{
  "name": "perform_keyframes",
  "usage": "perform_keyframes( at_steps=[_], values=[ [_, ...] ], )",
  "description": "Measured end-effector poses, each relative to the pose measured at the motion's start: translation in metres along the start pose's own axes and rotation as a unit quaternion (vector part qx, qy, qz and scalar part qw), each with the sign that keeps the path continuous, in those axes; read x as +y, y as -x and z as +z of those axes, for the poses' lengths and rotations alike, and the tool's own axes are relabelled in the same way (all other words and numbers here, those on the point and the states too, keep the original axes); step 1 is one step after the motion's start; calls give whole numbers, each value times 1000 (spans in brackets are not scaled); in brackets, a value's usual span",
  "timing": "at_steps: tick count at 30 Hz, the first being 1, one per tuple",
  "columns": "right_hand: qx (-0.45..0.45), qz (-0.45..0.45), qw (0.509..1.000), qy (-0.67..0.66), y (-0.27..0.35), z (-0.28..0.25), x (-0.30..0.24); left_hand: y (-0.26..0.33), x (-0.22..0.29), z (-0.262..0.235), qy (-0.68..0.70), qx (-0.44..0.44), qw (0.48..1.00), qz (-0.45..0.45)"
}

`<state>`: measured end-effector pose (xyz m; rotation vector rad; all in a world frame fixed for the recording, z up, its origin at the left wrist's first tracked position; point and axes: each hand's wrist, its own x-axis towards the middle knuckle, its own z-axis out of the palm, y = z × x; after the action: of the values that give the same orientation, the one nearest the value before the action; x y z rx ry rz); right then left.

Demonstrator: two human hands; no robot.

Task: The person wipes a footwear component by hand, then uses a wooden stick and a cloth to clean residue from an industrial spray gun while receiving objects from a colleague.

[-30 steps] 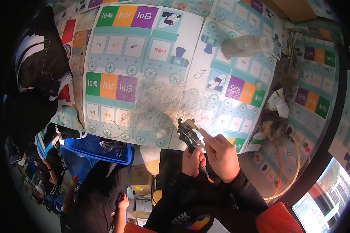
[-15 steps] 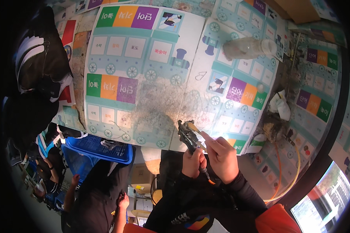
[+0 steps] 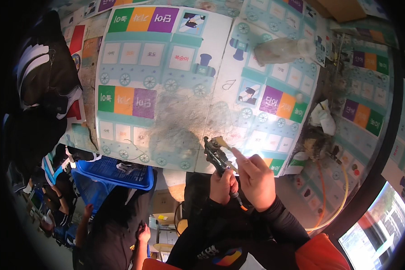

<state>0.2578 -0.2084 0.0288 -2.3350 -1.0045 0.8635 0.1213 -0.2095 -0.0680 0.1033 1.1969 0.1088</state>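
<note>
My left hand (image 3: 222, 186) is closed around a dark, grimy metal hand tool (image 3: 217, 157). Its clogged-looking head points up toward the table, and an orange piece shows below my fist. I cannot make out the tool's exact kind. In my right hand (image 3: 258, 182) is a small brush (image 3: 224, 145) with pale yellowish bristles, pinched by its thin handle. The bristles touch or nearly touch the tool's head. Both hands are at the table's near edge. The paper-covered table (image 3: 175, 112) is printed with coloured train pictures and stained grey in the middle.
A cloudy clear bottle (image 3: 279, 50) lies on its side at the far right. Beyond the table's right edge are a crumpled white wrapper (image 3: 323, 118) and a yellow hose (image 3: 345, 198). A blue basket (image 3: 132, 177) is at the left, near another person's arm (image 3: 139, 245).
The brush and my right fingers have shifted slightly on the tool's head, with the right index finger now more extended. The whole view has moved a little. Both hands keep their holds.
</note>
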Motion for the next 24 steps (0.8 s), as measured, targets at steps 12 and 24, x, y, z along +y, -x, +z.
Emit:
perform_keyframes(
  at_steps=[12, 24],
  values=[
    [-9, -4, 1000, 15, 2, -7, 1, 2, 1, -4, 16, -21, 1000, -11],
    [-18, -2, 1000, 11, -2, -3, -2, -2, -3, -5, 16, -10, 1000, -4]
  ],
)
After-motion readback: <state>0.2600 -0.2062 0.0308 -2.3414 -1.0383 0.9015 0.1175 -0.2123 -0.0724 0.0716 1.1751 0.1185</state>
